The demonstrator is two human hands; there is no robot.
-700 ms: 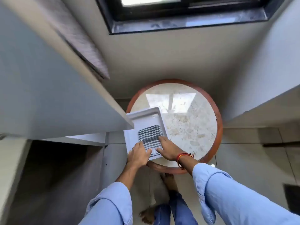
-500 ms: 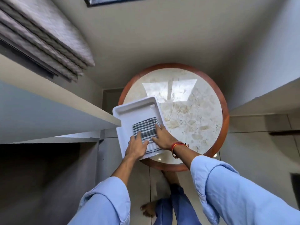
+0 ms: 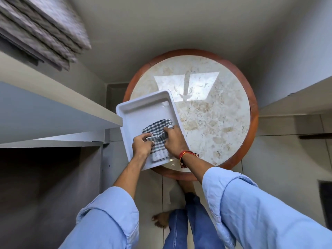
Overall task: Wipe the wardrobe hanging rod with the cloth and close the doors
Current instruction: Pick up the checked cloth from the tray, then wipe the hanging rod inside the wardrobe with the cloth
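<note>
A black-and-white checked cloth (image 3: 156, 128) lies bunched in a white plastic tray (image 3: 142, 108) on the near left part of a round marble table (image 3: 206, 112). My left hand (image 3: 142, 145) pinches the cloth's near left edge. My right hand (image 3: 175, 141), with a red thread band at the wrist, grips the cloth's right side. The cloth is lifted and wrinkled between both hands. The wardrobe's open door (image 3: 53, 112) juts in from the left. The hanging rod is not in sight.
The dark wardrobe interior (image 3: 45, 186) opens at the lower left. Grey folded fabric (image 3: 41, 27) hangs at the upper left. Another pale panel (image 3: 296, 97) stands at the right. Below is tiled floor (image 3: 280, 159) with my bare feet.
The camera tilted down, so the window left the frame. Both hands closed on the cloth, which was flat and folded before and is now bunched and partly lifted.
</note>
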